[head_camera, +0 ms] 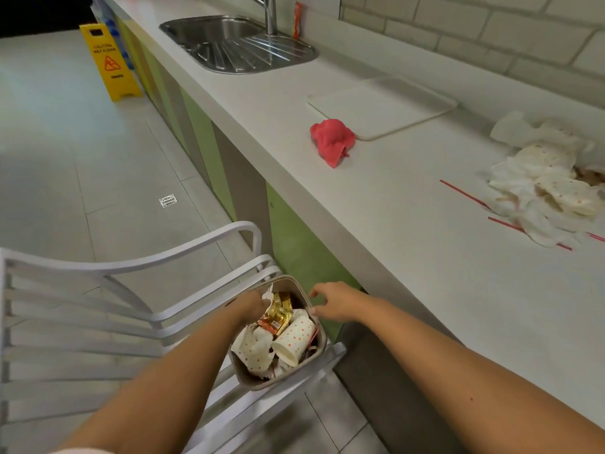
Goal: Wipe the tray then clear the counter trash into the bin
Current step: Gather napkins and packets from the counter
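Hands at the bin, trash on the counter

Bin (322, 337) sat on the seat of a white chair (98, 316) just left of the counter (425, 290), near the viewer. It was packed with litter: a dotted cup (294, 339) on its side, a gold wrapper (278, 314) and crumpled paper. The left hand (253, 304) reached into the bin's far left corner, where a scrap of white paper covered its fingers; whether it gripped anything could not be told. The right hand (330, 304) hovered at the bin's right rim with loosely curled, spread fingers, holding nothing.

On the counter, the tray (383, 106) lay flat towards the wall, well beyond the hands. A bunched red cloth (332, 140) touched the tray's near left corner. At the right edge lay a trash pile (540, 178) of napkins and spotted paper plates, with red straws (465, 194) poking out beside it. A steel sink (235, 40) lay at the far end of the counter, and a yellow sign (109, 60) stood on the floor to the far left
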A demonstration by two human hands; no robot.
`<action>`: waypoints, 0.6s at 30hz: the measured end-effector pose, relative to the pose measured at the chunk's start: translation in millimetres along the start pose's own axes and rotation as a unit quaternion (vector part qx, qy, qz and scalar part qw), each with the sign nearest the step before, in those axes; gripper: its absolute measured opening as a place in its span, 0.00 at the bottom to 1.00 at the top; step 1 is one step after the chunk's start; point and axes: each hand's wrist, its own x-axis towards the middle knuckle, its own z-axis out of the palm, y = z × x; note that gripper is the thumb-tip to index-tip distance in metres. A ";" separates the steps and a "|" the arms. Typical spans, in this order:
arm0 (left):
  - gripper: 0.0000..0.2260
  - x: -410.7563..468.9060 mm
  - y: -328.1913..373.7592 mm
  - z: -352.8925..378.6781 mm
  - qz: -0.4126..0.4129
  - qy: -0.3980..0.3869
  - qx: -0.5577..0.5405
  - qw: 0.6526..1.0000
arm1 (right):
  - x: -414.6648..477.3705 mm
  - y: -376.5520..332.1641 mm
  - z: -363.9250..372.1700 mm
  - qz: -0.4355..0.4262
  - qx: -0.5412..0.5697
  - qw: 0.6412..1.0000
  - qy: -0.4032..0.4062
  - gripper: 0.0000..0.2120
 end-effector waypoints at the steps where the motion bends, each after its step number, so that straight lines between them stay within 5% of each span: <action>1: 0.18 -0.1 0.9 1.4 0.001 -0.001 -0.005 1.000 | -0.8 0.1 -0.5 -0.001 -0.002 1.000 0.000 0.22; 10: 0.09 -16.7 8.5 39.9 0.020 0.029 -0.301 0.953 | -9.9 2.6 -0.9 -0.009 0.004 1.000 -0.004 0.22; 15: 0.08 -23.0 5.5 56.3 -0.004 0.052 -0.255 0.966 | -18.6 6.4 -4.2 -0.008 0.005 1.000 -0.004 0.22; 18: 0.21 -23.9 12.8 46.8 -0.004 0.081 -0.272 0.959 | -25.5 6.6 -8.9 -0.012 0.002 1.000 0.001 0.21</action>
